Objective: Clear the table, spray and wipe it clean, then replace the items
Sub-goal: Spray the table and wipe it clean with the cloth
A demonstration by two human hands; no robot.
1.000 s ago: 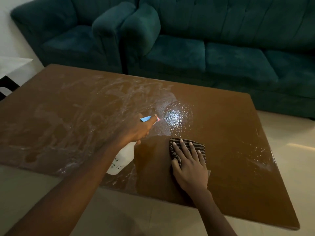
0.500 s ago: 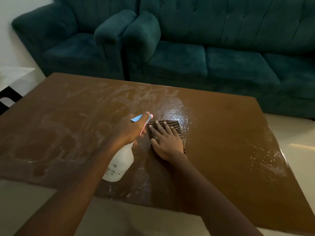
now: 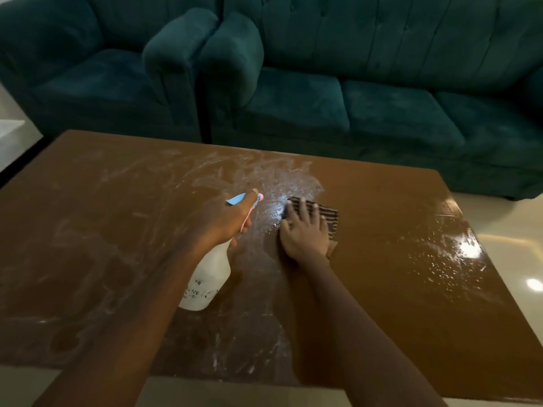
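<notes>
At table (image 3: 396,289): one bottle (image 3: 210,277), one cloth (image 3: 330,214)

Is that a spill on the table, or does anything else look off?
No damage shows. The white streaks and droplets across the table look like spray from the bottle, half wiped by the cloth.

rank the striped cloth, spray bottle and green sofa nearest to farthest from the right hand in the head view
1. striped cloth: directly under the right hand, pressed flat.
2. spray bottle: just to its left, gripped by the left hand.
3. green sofa: far behind, beyond the table.
</notes>
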